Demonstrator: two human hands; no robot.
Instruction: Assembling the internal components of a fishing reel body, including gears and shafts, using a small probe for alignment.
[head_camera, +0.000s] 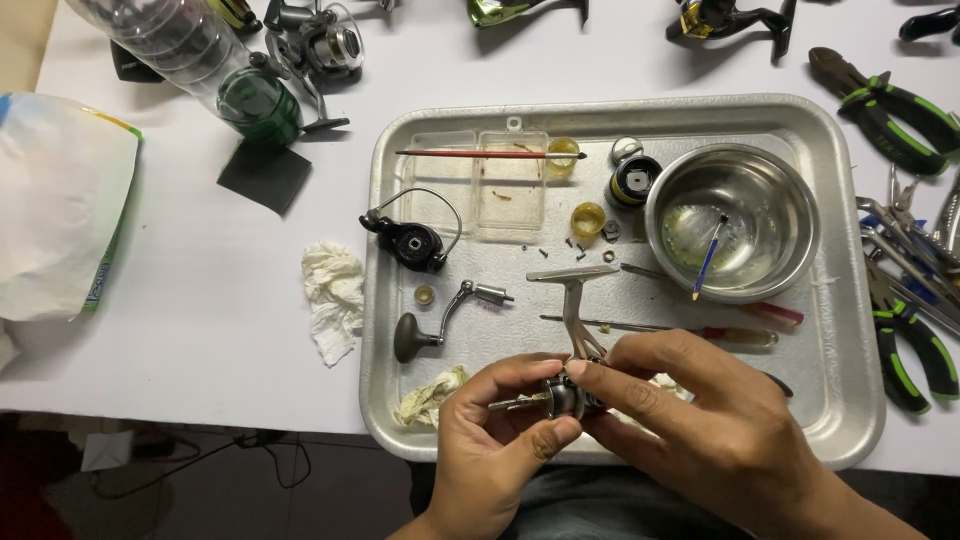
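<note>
A white tabletop (200, 290) carries a dented metal tray (840, 330) at its near edge, with a steel bowl (745, 215), a clear plastic box (490, 190), a crank handle (440, 325) and a red-handled screwdriver (690, 330) lying in it, a crumpled tissue (333, 295) just beside its left rim and green-handled pliers (890, 110) off to the right. Over the tray's front edge, the left hand (495, 450) and right hand (700, 420) meet, both clamped on a small grey fishing reel body (565, 395) whose stem and foot stick up toward the tray's middle. Below the tabletop's edge lies a dark floor with cables (230, 450).
</note>
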